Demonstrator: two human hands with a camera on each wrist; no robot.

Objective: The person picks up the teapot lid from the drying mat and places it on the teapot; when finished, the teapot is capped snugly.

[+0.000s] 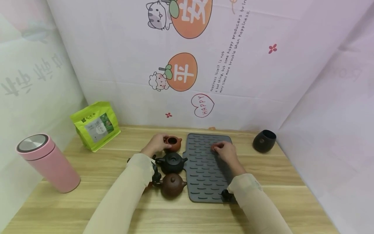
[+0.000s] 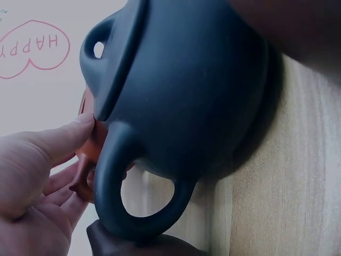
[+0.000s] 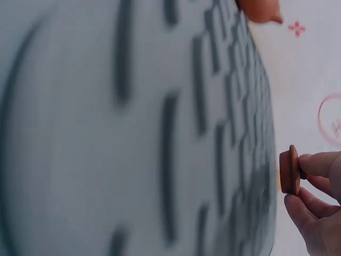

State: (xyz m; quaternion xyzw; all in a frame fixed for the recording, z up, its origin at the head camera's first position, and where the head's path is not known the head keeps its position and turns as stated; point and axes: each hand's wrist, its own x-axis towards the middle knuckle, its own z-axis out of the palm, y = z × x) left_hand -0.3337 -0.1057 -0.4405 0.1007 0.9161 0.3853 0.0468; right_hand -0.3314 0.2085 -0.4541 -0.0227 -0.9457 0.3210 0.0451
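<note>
My left hand (image 1: 157, 144) grips the small reddish-brown teapot (image 1: 176, 148) at its handle side, thumb near the rim. The pot has no lid on, so its dark round opening shows. In the left wrist view a black teapot (image 2: 186, 90) covers much of that reddish pot (image 2: 96, 143). My right hand (image 1: 227, 151) pinches a small reddish-brown teapot lid (image 3: 289, 169) between thumb and fingers, over the upper part of the grey mat (image 1: 201, 169). Seen from the right wrist, the lid is tipped on its edge.
Nearer than the reddish pot stand the black teapot (image 1: 172, 163) and a dark brown teapot (image 1: 171, 187), both lidded, beside the mat. A pink thermos (image 1: 51, 165) and a green pouch (image 1: 96, 126) are at left. A black cup (image 1: 264, 142) stands at far right.
</note>
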